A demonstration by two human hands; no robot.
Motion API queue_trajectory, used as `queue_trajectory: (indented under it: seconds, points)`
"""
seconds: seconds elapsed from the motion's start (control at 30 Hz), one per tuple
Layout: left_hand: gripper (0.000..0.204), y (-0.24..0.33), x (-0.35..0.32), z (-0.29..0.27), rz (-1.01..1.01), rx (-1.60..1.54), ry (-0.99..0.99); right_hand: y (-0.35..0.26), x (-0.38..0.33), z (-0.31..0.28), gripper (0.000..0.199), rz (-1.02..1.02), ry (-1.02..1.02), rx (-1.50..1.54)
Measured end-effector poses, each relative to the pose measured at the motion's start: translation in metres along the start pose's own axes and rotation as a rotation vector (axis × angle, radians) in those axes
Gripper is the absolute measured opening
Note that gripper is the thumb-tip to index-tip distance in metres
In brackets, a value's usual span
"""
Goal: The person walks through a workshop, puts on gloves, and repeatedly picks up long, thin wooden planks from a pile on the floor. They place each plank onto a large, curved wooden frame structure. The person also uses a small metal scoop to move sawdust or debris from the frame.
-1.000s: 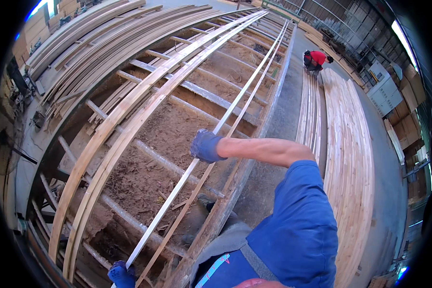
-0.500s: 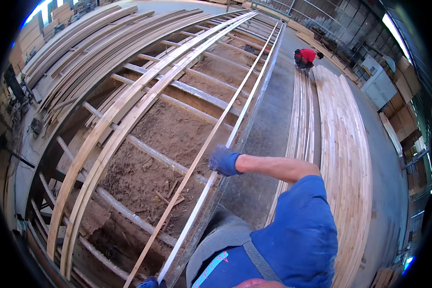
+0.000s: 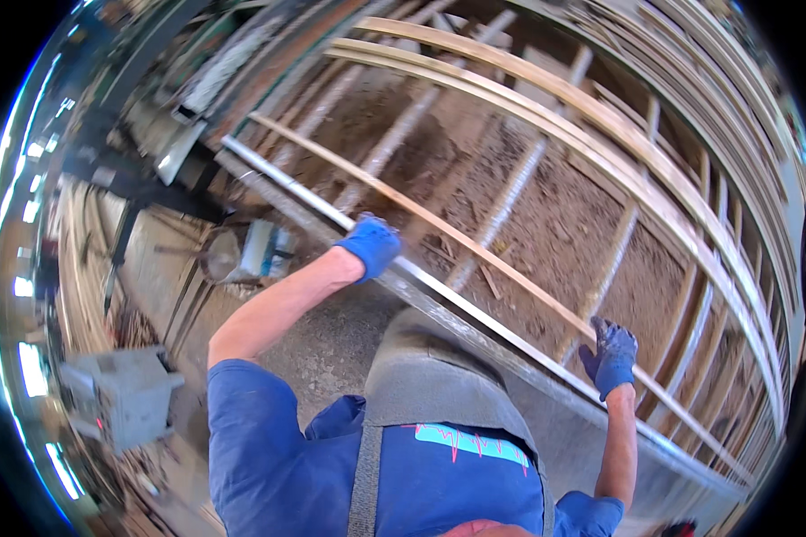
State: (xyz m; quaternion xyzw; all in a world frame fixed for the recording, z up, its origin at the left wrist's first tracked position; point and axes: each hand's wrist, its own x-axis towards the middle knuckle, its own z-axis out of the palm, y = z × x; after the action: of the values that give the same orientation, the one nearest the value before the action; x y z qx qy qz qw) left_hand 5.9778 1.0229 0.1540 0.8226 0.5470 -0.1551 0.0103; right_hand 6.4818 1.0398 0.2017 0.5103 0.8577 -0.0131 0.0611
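My left hand (image 3: 372, 246), in a blue glove, is closed round a long pale strip (image 3: 291, 186) lying along the near edge of a slatted metal frame (image 3: 512, 192). Farther right, my right hand (image 3: 611, 356), in a darker, dirt-stained blue glove, straddles a thin wooden strip (image 3: 475, 246), thumb on the near side and fingers on the far side. That strip runs roughly alongside the pale one, a little farther in, and continues past my right hand. Both strips rest across the frame's crossbars.
Thicker wooden boards (image 3: 546, 112) lie across the frame's far side, with more stacked timber (image 3: 690, 54) beyond. Brown sawdust (image 3: 551, 237) fills the space under the bars. At the left stand a grey metal box (image 3: 121, 394), a bucket (image 3: 224, 255) and dark machinery (image 3: 139, 179).
My view has swung left towards the frame's near end, bringing the machinery into sight. Both hands now show at the strips; the crouching co-worker in red is no longer clearly seen.
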Motion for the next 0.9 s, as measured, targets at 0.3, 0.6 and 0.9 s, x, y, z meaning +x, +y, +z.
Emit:
queue_trajectory:
  seconds: [0.3, 0.6, 0.9]
  points:
    - [0.029, 0.015, -0.071, -0.050, -0.122, -0.252, 0.494, 0.016, 0.035, 0.052, 0.022, -0.027, -0.189, -0.210]
    - [0.026, 0.021, -0.163, 0.013, -0.339, -0.580, 0.442, -0.011, 0.066, 0.049, 0.032, -0.076, -0.221, -0.284]
    - [0.036, 0.142, -0.311, 0.195, -0.960, -1.061, -0.147, -0.092, 0.087, -0.001, 0.047, -0.183, -0.041, -0.038]
